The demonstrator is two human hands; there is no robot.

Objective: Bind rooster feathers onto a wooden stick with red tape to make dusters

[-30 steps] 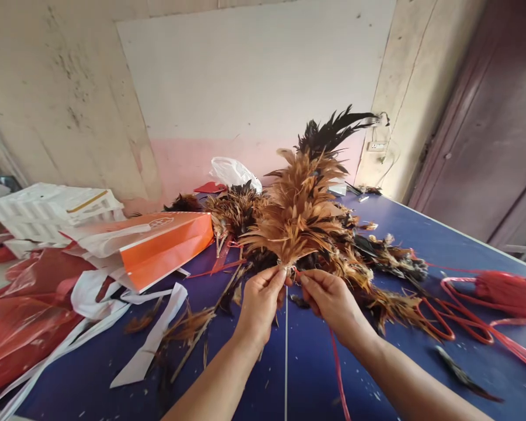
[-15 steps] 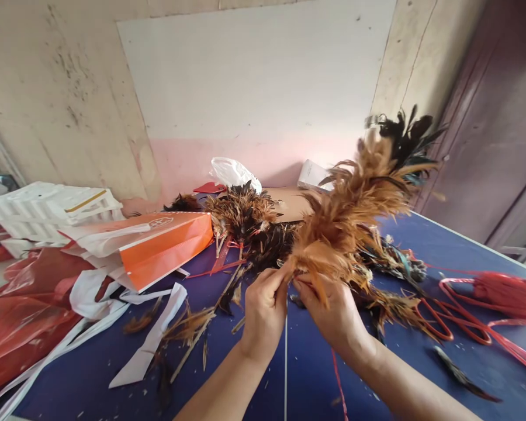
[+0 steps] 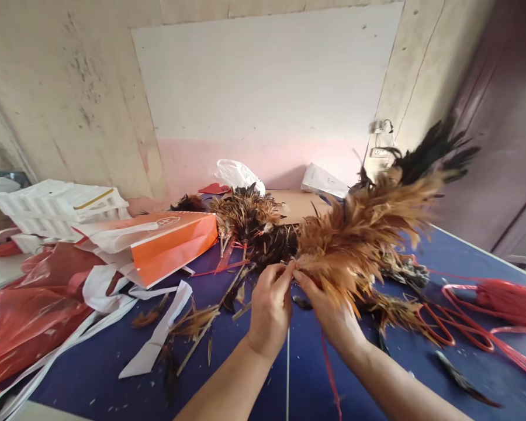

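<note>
The left hand [image 3: 269,313] pinches the base of the feather bundle [image 3: 363,234] in its grip; the right hand [image 3: 336,318] grasps the same base, partly hidden by brown feathers [image 3: 339,278]; the bundle is above the blue worktop [image 3: 307,374], tilted right, black feathers [image 3: 436,153] at its tip; a red cord skein [image 3: 506,304] lies to its right.

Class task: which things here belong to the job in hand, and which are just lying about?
Likely part of the job:
feather bundle, its base held by the left hand and right hand
feather clump
red string coil

Probably just lying about:
orange bag
red plastic bag
white plastic bag
</note>
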